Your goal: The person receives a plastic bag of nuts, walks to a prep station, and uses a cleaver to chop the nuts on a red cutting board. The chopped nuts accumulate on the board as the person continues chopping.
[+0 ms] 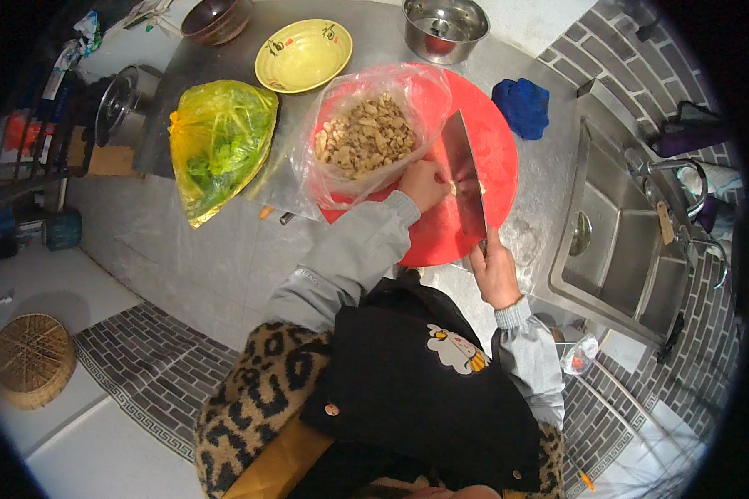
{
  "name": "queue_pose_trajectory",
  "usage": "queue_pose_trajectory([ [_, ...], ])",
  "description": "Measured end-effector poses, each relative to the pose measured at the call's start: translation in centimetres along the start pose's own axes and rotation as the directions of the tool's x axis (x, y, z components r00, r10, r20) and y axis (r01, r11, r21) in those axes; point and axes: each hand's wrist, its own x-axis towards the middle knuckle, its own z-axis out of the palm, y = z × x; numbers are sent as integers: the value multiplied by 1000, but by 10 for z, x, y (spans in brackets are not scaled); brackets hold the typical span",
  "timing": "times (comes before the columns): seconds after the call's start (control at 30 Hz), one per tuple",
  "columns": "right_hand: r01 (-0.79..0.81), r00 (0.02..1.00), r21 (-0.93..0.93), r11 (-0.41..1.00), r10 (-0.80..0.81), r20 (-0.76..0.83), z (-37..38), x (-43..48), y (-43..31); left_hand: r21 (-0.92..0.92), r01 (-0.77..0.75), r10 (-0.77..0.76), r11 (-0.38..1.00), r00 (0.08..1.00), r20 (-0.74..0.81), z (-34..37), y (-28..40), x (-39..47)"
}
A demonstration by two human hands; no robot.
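A Chinese cleaver (465,171) stands on edge over a round red cutting board (498,134). My right hand (497,274) grips its handle near the board's front edge. Left of the blade, the curled fingers of my left hand (425,184) pinch a small pale food piece (452,187) against the board. Another pale bit shows just right of the blade. Beside my left hand, a clear plastic bag (434,87) lies open, partly on the board. It holds many brownish chopped food pieces (368,134), whose kind I cannot tell.
A knotted yellow bag (225,150) of leafy greens lies left, below a yellow bowl (303,56). A brown bowl (215,22) and a steel pot (446,31) stand at the back. Right are a blue cloth (521,107) and a steel sink (599,218) with a faucet (699,181).
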Motion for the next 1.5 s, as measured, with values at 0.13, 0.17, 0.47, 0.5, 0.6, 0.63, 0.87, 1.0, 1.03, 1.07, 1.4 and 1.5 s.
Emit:
queue_pose_trajectory([
  [0.13, -1, 1000, 37, 999, 2, -22, 9, 18, 1, 45, -46, 47, 998, 998, -38, 0, -1, 0],
  [0.17, -39, 999, 93, 995, 40, -2, 9, 20, 1, 21, -8, 8, 1000, 1000, -11, -1, 0, 0],
  [0.47, -23, 996, 254, 967, 44, -75, -8, -8, -3, 144, -19, 18, 989, 1000, 4, -8, 11, -3],
  [0.5, 0, 998, 247, 969, 17, -68, -6, -10, -2, 160, -29, 27, 987, 1000, 11, -7, 12, -4],
  [0.6, -10, 1000, 178, 984, 14, -21, 2, -12, 2, 175, 24, -27, 984, 1000, 15, -5, 12, -5],
  [0.63, 25, 999, 155, 988, -19, -45, 5, -12, 2, 176, 63, -67, 982, 998, 19, -4, 12, -5],
  [0.87, 79, 995, 36, 996, -76, -67, 9, -2, 0, 186, 21, -19, 982, 1000, -13, -6, 15, -7],
  [1.0, -37, 999, 150, 988, 37, 4, 12, 17, 5, 120, 52, -55, 991, 998, 26, -4, 11, -3],
  [1.03, -43, 999, 187, 981, 45, -3, 15, 22, 9, 135, 21, -22, 991, 1000, 7, -3, 9, -2],
  [1.07, -53, 998, 227, 973, 59, -21, 17, 25, 13, 150, -2, 1, 989, 1000, 6, -1, 7, -2],
  [1.4, -65, 996, 477, 876, 83, -17, -5, 1, 6, -21, -143, 144, 989, 989, 35, -87, 74, -44],
  [1.5, -65, 997, 502, 863, 76, -1, 1, -6, 4, 192, -57, 103, 980, 966, -238, -150, 68, -28],
])
